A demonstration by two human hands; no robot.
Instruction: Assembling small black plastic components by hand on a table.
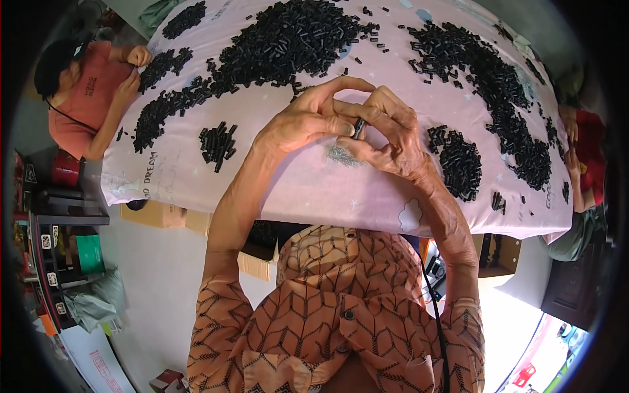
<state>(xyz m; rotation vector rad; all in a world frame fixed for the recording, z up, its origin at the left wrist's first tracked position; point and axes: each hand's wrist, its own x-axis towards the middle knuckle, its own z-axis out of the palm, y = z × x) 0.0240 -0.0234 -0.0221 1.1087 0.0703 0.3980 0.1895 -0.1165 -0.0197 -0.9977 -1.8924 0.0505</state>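
Observation:
My left hand and my right hand meet above the near middle of the cloth-covered table. Between their fingertips is a small black cylindrical piece, partly hidden by the fingers. Both hands are closed in a pinch around it. A small heap of longer black sticks lies to the left of my left forearm. Close to my right wrist is a heap of short black cylinders. Beyond the hands spreads a large pile of similar black pieces.
A pink printed cloth covers the table. More black pieces form a long band at the right. A person in a red shirt works at the left edge, and another person's red sleeve shows at the right. Cardboard boxes stand below the table.

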